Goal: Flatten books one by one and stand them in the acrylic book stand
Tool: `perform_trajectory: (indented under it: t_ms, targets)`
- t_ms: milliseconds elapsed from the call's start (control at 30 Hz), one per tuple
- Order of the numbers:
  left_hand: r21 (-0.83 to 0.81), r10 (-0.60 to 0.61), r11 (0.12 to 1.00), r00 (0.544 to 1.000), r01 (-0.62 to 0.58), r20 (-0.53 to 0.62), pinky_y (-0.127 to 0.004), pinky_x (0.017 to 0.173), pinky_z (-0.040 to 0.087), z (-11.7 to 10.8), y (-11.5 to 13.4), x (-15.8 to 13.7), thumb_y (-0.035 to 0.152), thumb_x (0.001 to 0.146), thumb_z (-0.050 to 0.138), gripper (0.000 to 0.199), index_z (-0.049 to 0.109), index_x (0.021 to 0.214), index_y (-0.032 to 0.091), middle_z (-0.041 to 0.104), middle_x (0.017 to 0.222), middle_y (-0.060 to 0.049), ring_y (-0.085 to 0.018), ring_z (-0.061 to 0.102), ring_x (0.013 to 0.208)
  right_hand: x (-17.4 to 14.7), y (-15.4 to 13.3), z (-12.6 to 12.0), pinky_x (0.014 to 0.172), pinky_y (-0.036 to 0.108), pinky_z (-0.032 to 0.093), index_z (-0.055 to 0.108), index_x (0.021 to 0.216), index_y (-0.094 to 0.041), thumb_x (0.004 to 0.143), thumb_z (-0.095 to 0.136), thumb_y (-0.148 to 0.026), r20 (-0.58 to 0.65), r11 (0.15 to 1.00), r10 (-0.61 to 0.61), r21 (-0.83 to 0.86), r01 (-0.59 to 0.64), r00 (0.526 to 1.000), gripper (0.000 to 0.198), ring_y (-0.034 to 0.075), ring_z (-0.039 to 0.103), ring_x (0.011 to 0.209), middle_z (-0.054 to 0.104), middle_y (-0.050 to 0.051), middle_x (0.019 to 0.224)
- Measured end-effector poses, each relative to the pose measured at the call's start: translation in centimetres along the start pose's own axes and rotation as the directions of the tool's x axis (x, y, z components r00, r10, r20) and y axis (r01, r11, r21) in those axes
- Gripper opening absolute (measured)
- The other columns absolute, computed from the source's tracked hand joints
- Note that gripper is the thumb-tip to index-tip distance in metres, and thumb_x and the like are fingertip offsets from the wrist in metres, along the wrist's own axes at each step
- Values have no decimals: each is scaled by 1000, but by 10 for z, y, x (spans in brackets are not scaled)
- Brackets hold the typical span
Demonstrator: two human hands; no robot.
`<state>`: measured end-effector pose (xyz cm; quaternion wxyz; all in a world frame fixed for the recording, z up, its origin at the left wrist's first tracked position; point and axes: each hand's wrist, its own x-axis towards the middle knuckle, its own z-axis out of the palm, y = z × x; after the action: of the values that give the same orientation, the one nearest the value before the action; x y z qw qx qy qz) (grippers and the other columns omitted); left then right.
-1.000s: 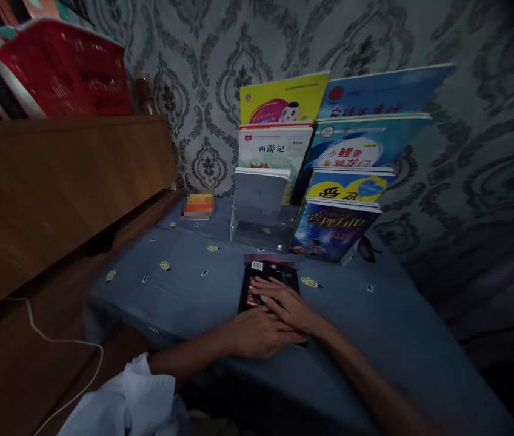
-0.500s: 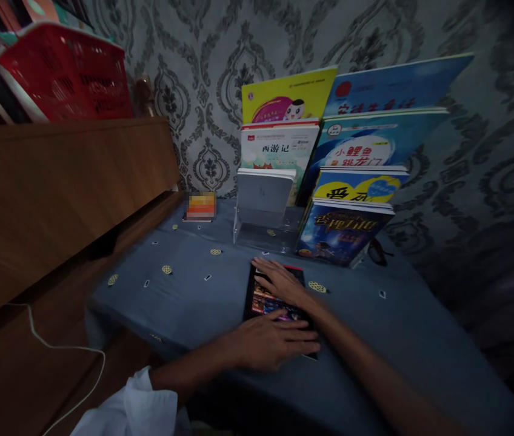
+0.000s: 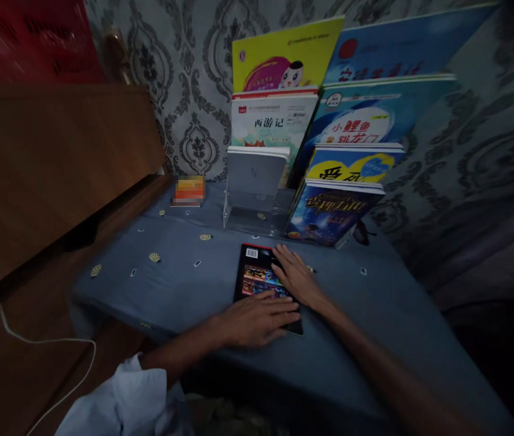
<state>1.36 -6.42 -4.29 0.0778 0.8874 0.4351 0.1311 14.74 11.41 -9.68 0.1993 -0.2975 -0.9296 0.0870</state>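
A dark book with a barcode and small colour pictures on its cover lies flat on the cloth-covered table. My left hand rests palm down across its near part, fingers stretched to the right. Over the book's right edge lies my right hand, flat, with its fingers pointing away from me. Both hands are open and grip nothing. The book's near left corner and much of its right side are hidden beneath them.
Behind the book stands a clear stepped rack with several upright children's books. Dark glasses lie at its right. A small orange blurred item sits back left. Wooden furniture carries a red basket; a white cable hangs below.
My right hand has slid toward the book's right edge, uncovering its barcode and upper left part. My left hand stays on the near part. The camera view has shifted.
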Motion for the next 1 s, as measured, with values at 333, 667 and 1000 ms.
perform_trajectory:
  t_ms: [333,667,1000]
  targets:
    - [-7,-449,893,892,449,-62,-51,122,26,-22,-91,7,34,103,45,47,45,146,14,36,159,-15,-24,30,150,-27,-5,-13,119,56,33,44,150,-20,103,33,-41,24,998,25,53,-27,999,53,27,35,147,44,13,156]
    - [-6,-436,898,890,439,-130,-50,121,28,-16,-108,-1,34,103,39,46,45,146,19,41,157,-11,-23,30,150,-28,-9,-17,119,56,32,40,152,-22,103,33,-40,34,998,36,59,-38,999,53,28,32,149,41,11,158]
    - [-6,-305,952,946,306,-108,-49,120,30,-13,-66,-37,36,105,39,46,43,149,22,44,155,-9,-20,32,149,-26,-15,-20,120,56,31,43,150,-15,102,32,-37,63,997,63,45,-66,996,54,29,31,149,40,14,158]
